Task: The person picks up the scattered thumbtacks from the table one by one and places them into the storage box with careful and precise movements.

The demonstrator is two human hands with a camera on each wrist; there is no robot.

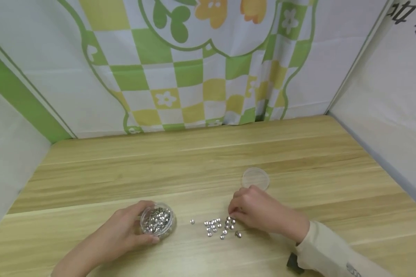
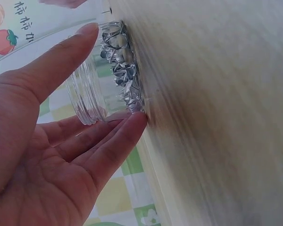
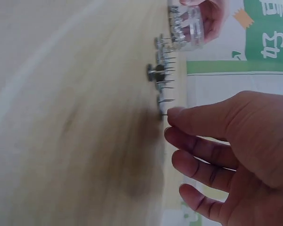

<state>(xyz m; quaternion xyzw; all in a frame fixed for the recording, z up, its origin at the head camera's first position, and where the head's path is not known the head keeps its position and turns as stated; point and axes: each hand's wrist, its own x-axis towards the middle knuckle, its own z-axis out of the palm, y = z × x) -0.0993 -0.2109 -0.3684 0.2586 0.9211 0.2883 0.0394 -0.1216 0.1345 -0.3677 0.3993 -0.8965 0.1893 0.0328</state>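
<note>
On the left of the table, my left hand (image 1: 128,227) grips a clear round jar (image 1: 173,223) filled with silver thumbtacks (image 1: 157,220). In the left wrist view, the thumb and fingers of the left hand (image 2: 52,136) curve around the jar (image 2: 87,89), which appears upright. My right hand (image 1: 254,209) is low over the table at the right end of a group of loose thumbtacks (image 1: 213,223). In the right wrist view, the thumb and forefinger of the right hand (image 3: 217,141) pinch a thumbtack (image 3: 162,114) by its pin. Several other thumbtacks (image 3: 164,70) stand with pins up.
A clear round lid (image 1: 255,178) lies on the wooden table (image 1: 159,165) beyond the right hand. One thumbtack (image 1: 192,221) sits apart, near the jar. A small black object (image 1: 294,263) is beside the right sleeve. A checked curtain (image 1: 190,88) hangs at the back edge.
</note>
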